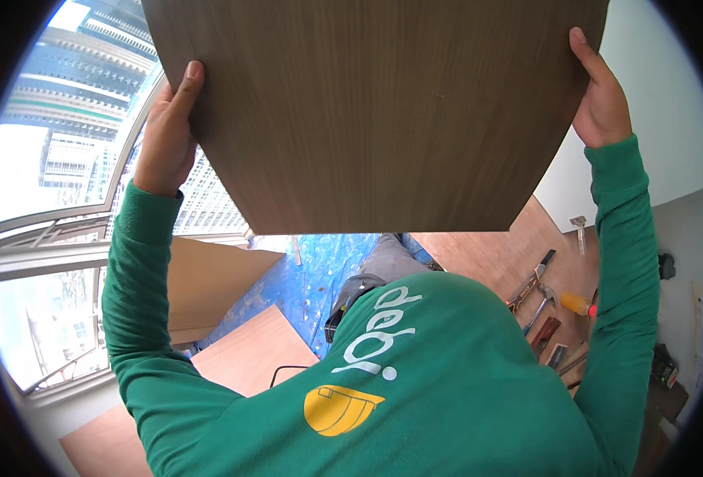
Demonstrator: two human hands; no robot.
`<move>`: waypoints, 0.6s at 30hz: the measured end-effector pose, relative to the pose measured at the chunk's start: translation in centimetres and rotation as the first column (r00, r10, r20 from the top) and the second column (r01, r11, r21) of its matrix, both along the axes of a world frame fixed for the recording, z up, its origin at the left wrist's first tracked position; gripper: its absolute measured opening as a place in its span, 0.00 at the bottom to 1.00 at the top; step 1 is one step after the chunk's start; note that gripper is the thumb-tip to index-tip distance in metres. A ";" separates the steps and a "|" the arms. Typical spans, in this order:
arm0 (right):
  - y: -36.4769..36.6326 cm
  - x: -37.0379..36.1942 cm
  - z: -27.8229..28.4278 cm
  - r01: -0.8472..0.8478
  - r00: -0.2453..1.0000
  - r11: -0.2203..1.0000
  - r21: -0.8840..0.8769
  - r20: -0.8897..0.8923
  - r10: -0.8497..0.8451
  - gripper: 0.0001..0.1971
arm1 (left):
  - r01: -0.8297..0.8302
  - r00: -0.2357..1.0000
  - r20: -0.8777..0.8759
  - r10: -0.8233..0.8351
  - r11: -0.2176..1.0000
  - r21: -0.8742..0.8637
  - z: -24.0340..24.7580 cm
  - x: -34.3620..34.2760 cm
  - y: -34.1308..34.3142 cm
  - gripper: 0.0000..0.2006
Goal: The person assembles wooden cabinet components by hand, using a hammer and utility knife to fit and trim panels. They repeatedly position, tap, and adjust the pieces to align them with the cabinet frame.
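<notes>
The left hand [167, 131] grips the left edge of a dark brown wooden panel [375, 111], thumb pressed up along its face, green-sleeved arm bent at the elbow. The panel is raised in front of the person, filling the upper middle of the view. The right hand [600, 99] clamps the panel's right edge, forearm reaching straight up. Hand tools [546, 306] lie on the floor below.
</notes>
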State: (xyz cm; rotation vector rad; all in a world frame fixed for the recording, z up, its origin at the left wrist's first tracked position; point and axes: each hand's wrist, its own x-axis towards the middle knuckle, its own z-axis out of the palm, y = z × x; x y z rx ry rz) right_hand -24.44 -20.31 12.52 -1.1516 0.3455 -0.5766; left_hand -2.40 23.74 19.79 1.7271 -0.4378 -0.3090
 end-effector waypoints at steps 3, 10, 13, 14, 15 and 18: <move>-1.1 -3.1 -1.4 0.186 0.981 0.970 -0.157 -0.022 -0.191 0.39 | 0.087 0.996 -0.002 -0.087 0.995 -0.040 -3.4 0.3 -3.5 0.29; -2.6 -11.6 -4.8 0.387 0.913 0.921 -0.051 -0.118 -0.391 0.42 | 0.366 0.929 -0.044 -0.366 0.930 -0.027 -9.1 1.0 -11.4 0.30; -1.8 -15.1 -6.3 0.451 0.885 0.892 0.000 -0.130 -0.448 0.41 | 0.430 0.900 -0.068 -0.430 0.903 -0.006 -11.5 0.7 -14.2 0.32; -1.5 -16.0 -6.8 0.488 0.863 0.873 -0.012 -0.144 -0.484 0.41 | 0.450 0.890 -0.085 -0.448 0.893 -0.002 -12.1 0.6 -14.9 0.32; -1.2 -16.7 -7.3 0.535 0.831 0.845 -0.030 -0.166 -0.532 0.40 | 0.469 0.879 -0.101 -0.466 0.883 0.002 -12.8 0.5 -15.8 0.32; -0.4 -18.7 -8.6 0.522 0.848 0.853 0.028 -0.131 -0.514 0.35 | 0.507 0.858 -0.112 -0.501 0.861 0.034 -14.9 0.2 -17.6 0.32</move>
